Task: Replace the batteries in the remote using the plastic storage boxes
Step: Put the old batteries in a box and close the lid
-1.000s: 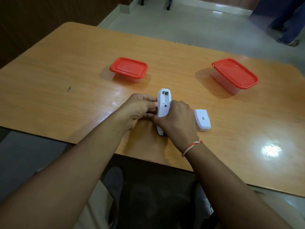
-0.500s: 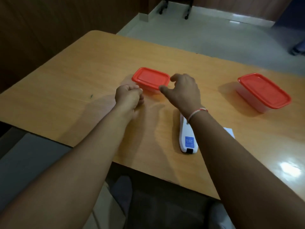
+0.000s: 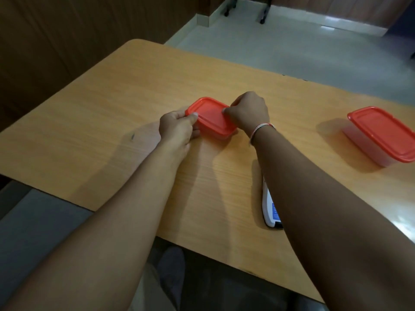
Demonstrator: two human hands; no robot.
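A small clear storage box with a red lid (image 3: 210,117) sits mid-table. My left hand (image 3: 177,129) grips its near-left corner, thumb on the lid's rim. My right hand (image 3: 248,110) pinches the lid's right edge with curled fingers. The white remote (image 3: 269,207) lies near the table's front edge, mostly hidden under my right forearm; its blue label shows. A larger box with a red lid (image 3: 381,133) stands at the right, lid on. The remote's battery cover is hidden from view.
The wooden table (image 3: 112,122) has a rounded far-left corner and a small dark mark at the left. Beyond it lies a pale tiled floor with chair legs (image 3: 262,12). A shoe (image 3: 171,268) shows below the front edge.
Both hands left the remote and moved forward to the small box. They now grip it: left on the near corner, right on the lid's edge. The camera tilted toward the box.
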